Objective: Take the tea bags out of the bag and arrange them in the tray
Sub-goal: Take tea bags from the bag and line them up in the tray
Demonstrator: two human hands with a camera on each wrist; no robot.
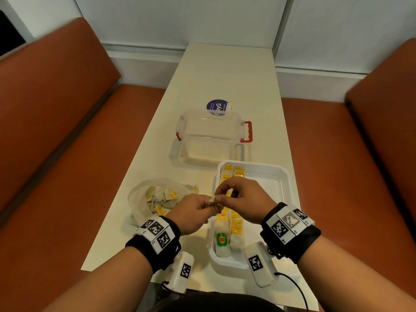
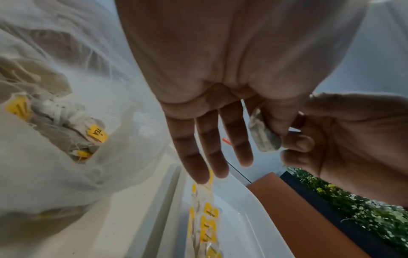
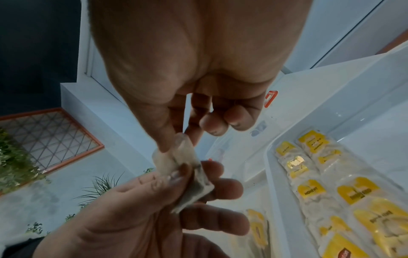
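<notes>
Both hands meet just above the left rim of the white tray [image 1: 288,176]. Between them is one small white tea bag [image 1: 211,200]. My left hand [image 1: 206,204] pinches it with thumb and forefinger [image 2: 276,120], the other fingers straight. My right hand [image 1: 221,197] pinches the bag's upper end [image 3: 174,146] with thumb and forefinger, its other fingers curled. The tea bag [image 3: 198,188] looks crumpled. Two rows of yellow-tagged tea bags [image 1: 233,224] lie along the tray's left side. The clear plastic bag [image 1: 144,199] with several tea bags lies left of the tray.
A clear plastic box [image 1: 211,136] with red handles stands behind the tray, with a round purple sticker [image 1: 217,106] beyond it. The tray's right half [image 1: 270,190] is bare. Orange bench seats flank the narrow cream table [image 1: 225,75].
</notes>
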